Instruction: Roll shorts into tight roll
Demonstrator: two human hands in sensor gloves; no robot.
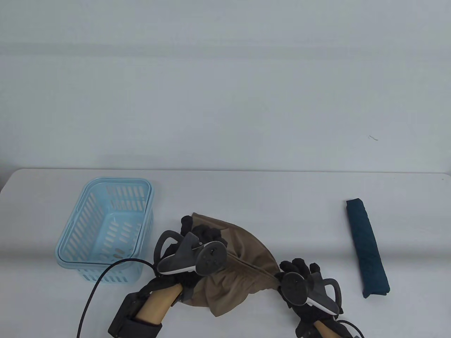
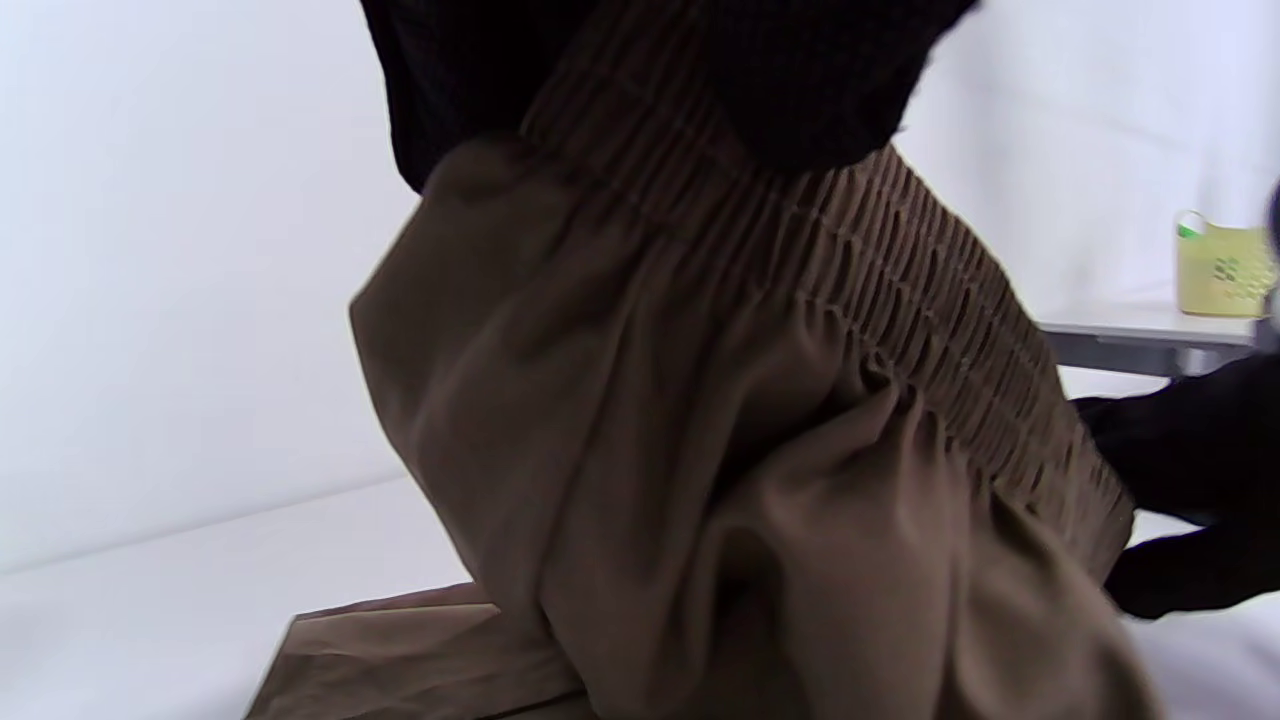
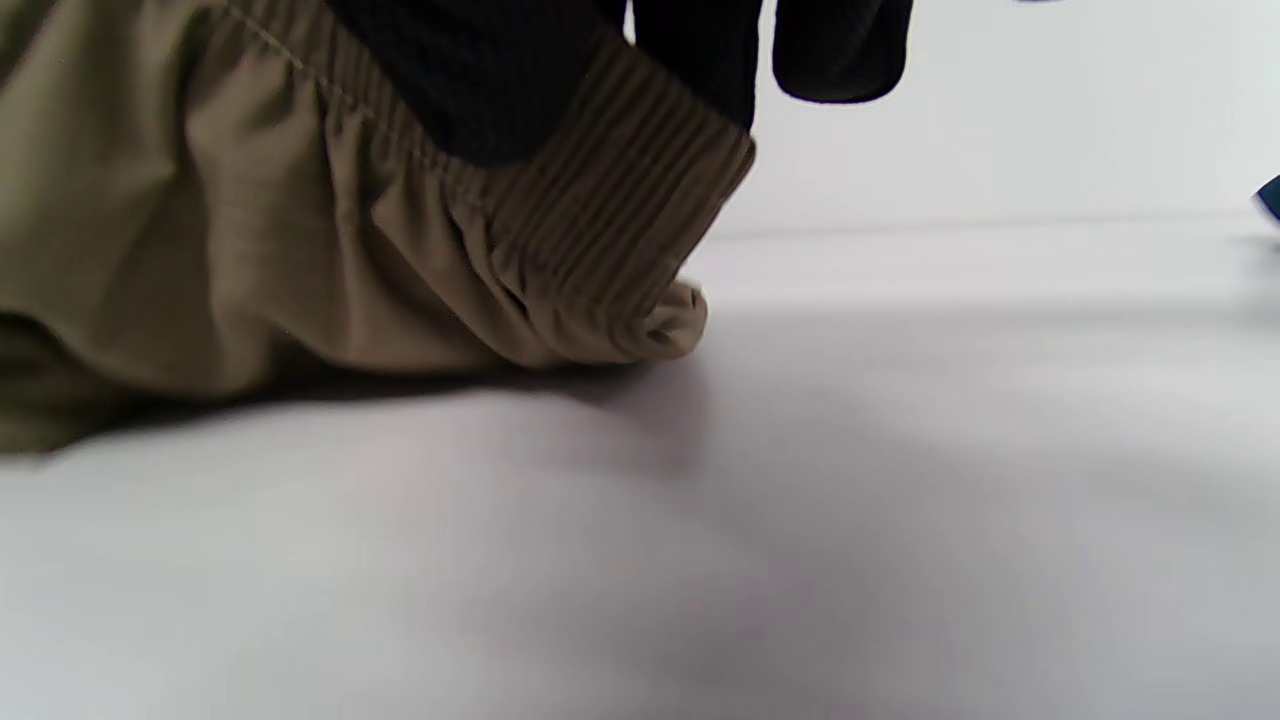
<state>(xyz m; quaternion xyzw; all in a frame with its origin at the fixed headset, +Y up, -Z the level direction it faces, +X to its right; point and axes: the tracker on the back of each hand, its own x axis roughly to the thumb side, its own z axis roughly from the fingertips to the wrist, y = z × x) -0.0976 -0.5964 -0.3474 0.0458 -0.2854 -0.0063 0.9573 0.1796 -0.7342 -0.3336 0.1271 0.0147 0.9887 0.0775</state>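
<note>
Brown shorts (image 1: 243,267) with an elastic waistband are bunched at the table's front edge. My left hand (image 1: 197,234) grips the waistband at one end, seen close in the left wrist view (image 2: 700,100), and holds the cloth (image 2: 700,450) raised above the table. My right hand (image 1: 299,271) pinches the other waistband end, low near the table in the right wrist view (image 3: 600,130). The shorts (image 3: 250,250) sag between the two hands.
A light blue plastic basket (image 1: 105,229) stands at the left. A dark blue rolled cloth (image 1: 368,248) lies at the right. The white table (image 1: 246,190) stretches behind the shorts. A black cable (image 1: 102,278) runs from my left wrist.
</note>
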